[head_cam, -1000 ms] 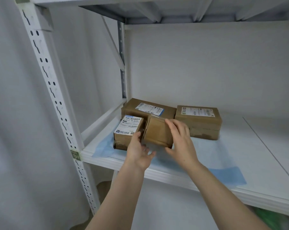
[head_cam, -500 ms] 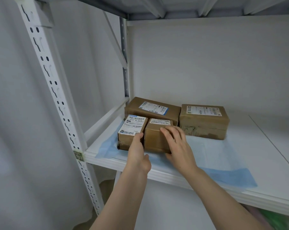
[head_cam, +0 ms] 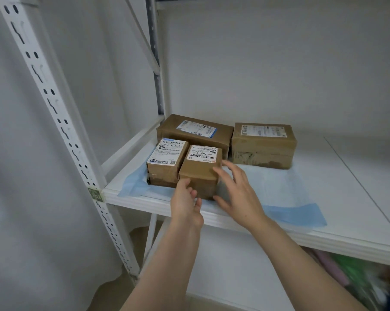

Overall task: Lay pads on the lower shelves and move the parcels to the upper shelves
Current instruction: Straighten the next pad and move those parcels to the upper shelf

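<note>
And here's the small parcel (head_cam: 200,169), label up, sitting flat on the blue pad (head_cam: 279,191) near the front edge of the shelf (head_cam: 357,198), towards its left end. It's tucked tight against a second small parcel (head_cam: 167,162) on its left, and that looks deliberate: pack them side by side and the right half of the shelf remains free. The left hand (head_cam: 185,203) meets the front face with loosely bent fingers (head_cam: 189,191), tips touching the cardboard rather than wrapped round it, which reads as a nudge to square it up. The right hand (head_cam: 239,194) is spread wide, fingers apart and straight, the longest just brushing the parcel's top right edge, steadying more than gripping. Behind, a long parcel (head_cam: 194,133) fills the back left corner, and a thicker parcel (head_cam: 263,142) stands just beside it along the back edge. All four rest on the pad, so the cardboard never touches the bare shelf.
</note>
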